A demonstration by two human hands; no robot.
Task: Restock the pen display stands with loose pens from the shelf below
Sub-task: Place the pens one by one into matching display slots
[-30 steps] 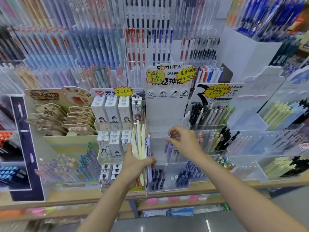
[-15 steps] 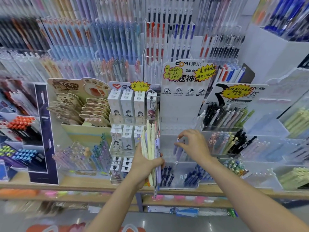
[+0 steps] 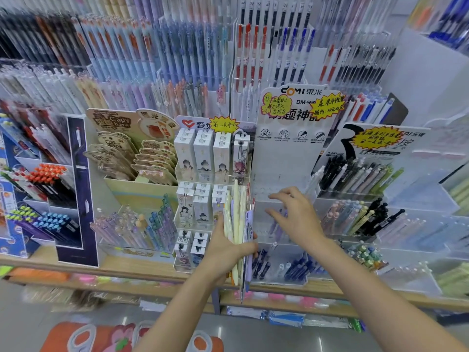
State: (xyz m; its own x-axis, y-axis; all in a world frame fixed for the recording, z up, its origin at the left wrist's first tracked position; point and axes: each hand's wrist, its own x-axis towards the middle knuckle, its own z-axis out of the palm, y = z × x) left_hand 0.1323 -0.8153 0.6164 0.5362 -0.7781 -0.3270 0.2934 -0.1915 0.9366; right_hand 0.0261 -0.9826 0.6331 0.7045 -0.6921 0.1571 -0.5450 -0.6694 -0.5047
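My left hand (image 3: 225,252) grips a bundle of loose pens (image 3: 237,219), pale yellow, white and lilac, held upright in front of the clear tiered display stand (image 3: 279,189) with the white header card. My right hand (image 3: 294,217) hovers over the stand's middle tier with its fingers spread and loosely bent. A few lilac pens (image 3: 275,224) stand in that tier just behind its fingers; whether the hand touches them I cannot tell. Dark blue pens (image 3: 297,268) fill the stand's lowest tier.
White boxed pens (image 3: 203,158) stand in a rack to the left of the bundle. Pastel and black pens (image 3: 360,217) fill clear racks to the right. The wooden shelf edge (image 3: 142,273) runs below, with pink and orange goods on the lower shelf (image 3: 276,298).
My right hand has opened its fingers and lifted slightly off the lilac pens in the middle tier. My left hand still holds the bundle; the view has shifted left and closer.
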